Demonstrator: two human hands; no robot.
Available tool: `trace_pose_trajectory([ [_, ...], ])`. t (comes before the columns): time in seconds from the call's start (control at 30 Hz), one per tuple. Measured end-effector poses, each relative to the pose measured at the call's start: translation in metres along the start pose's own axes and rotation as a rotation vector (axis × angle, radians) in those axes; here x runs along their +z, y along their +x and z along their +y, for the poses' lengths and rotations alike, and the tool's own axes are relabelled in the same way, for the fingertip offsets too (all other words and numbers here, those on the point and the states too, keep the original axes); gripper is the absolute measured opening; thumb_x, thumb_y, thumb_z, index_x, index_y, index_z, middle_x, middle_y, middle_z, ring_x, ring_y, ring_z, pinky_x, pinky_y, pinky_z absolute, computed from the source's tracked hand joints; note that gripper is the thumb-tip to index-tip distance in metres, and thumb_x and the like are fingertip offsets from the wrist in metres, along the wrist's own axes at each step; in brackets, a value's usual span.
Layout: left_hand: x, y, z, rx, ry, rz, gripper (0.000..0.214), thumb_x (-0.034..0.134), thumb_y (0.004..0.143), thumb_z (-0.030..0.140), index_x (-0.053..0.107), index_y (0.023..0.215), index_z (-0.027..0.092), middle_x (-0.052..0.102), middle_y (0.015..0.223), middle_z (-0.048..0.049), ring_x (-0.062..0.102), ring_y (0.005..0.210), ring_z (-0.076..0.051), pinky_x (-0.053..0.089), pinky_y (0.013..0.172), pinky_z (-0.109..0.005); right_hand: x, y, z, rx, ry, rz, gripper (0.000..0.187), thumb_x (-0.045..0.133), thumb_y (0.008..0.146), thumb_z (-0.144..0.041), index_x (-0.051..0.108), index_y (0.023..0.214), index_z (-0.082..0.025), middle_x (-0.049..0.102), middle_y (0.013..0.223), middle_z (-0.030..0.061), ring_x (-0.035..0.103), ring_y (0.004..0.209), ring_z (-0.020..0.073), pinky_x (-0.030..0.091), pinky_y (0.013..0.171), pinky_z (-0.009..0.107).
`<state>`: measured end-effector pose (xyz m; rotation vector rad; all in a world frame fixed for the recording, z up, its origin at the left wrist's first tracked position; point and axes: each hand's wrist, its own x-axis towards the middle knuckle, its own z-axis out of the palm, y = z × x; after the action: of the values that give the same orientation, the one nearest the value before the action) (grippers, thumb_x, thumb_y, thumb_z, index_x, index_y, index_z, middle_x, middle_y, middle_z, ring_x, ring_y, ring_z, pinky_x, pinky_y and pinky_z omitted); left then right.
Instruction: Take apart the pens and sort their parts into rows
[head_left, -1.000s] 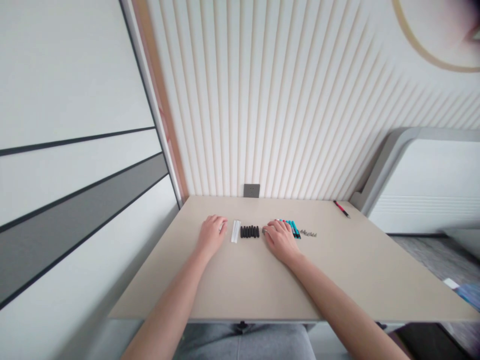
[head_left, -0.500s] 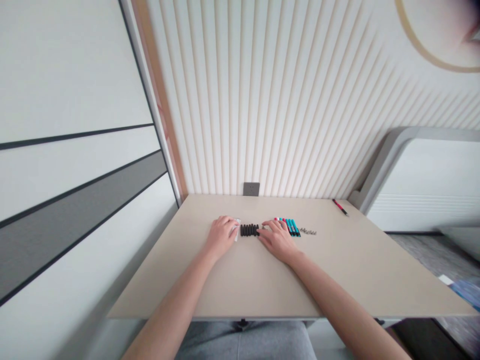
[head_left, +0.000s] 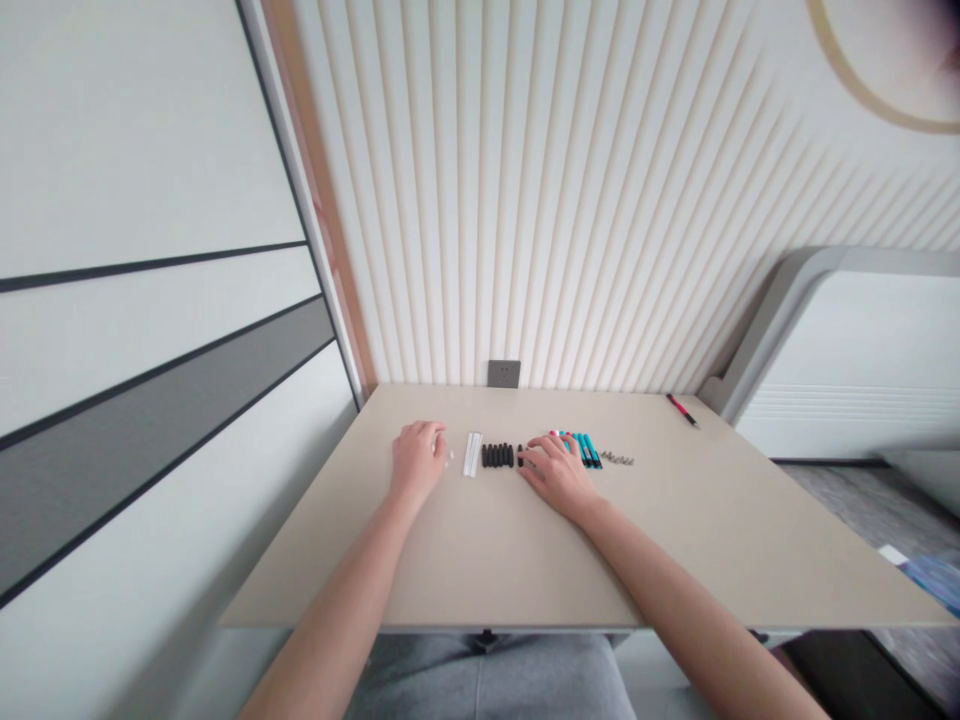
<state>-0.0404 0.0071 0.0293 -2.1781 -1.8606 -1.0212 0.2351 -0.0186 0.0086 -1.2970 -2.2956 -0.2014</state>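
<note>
My left hand (head_left: 415,462) rests on the beige table (head_left: 480,560), its fingers curled round a small white piece (head_left: 449,456) that shows at the fingertips. Just right of it lie a few white tubes (head_left: 472,453). A row of several short black pieces (head_left: 496,456) follows. My right hand (head_left: 556,472) lies at the row's right end, fingertips pinched on the last black piece (head_left: 520,458). Behind its fingers lie teal and pink pen barrels (head_left: 586,448).
Several small metal bits (head_left: 616,459) lie right of the barrels. A red pen (head_left: 682,410) sits at the table's far right corner. A grey wall socket (head_left: 503,373) is behind the table. A white unit (head_left: 855,360) stands to the right.
My left hand reached right over the white tubes, then drew back left with a white piece. My right hand shifted slightly left to the end of the black row.
</note>
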Motion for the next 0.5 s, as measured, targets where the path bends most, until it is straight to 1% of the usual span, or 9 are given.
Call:
trace_pose_trajectory([
  [0.07,0.003,-0.003,0.005,0.021,0.015,-0.053,0.017,0.052,0.088,0.020,0.066,0.096,0.020,0.068,0.101,-0.0079,0.058,0.100,-0.026,0.043,0.085,-0.039,0.001,0.000,0.001,-0.007,-0.005,0.000,0.021,0.054,0.094,-0.036,0.067,0.109,-0.029,0.063,0.116,0.0071,0.051,0.112,0.0255,0.027,0.103,0.049],
  [0.13,0.005,-0.004,0.008,0.041,0.021,-0.081,0.016,0.053,0.088,0.023,0.067,0.095,0.021,0.068,0.100,-0.0070,0.057,0.101,-0.026,0.042,0.086,-0.039,0.002,0.000,0.001,-0.010,-0.009,0.003,0.020,0.055,0.094,-0.035,0.068,0.106,-0.029,0.063,0.115,0.0068,0.051,0.112,0.0258,0.028,0.102,0.049],
  [0.3,0.004,-0.004,0.011,0.097,-0.036,-0.078,0.015,0.054,0.089,0.026,0.068,0.094,0.023,0.066,0.101,-0.0060,0.057,0.102,-0.024,0.042,0.089,-0.038,0.005,0.001,0.002,-0.005,-0.032,0.022,0.016,0.055,0.093,-0.031,0.069,0.101,-0.027,0.064,0.113,0.0064,0.051,0.112,0.0255,0.028,0.102,0.049],
  [0.5,0.003,-0.004,0.014,0.148,-0.103,-0.087,0.016,0.053,0.089,0.026,0.068,0.088,0.022,0.066,0.096,-0.0057,0.058,0.100,-0.023,0.042,0.088,-0.037,0.005,0.001,0.002,-0.021,-0.027,0.037,0.015,0.055,0.094,-0.028,0.069,0.098,-0.026,0.066,0.110,0.0064,0.052,0.110,0.0252,0.027,0.102,0.049],
])
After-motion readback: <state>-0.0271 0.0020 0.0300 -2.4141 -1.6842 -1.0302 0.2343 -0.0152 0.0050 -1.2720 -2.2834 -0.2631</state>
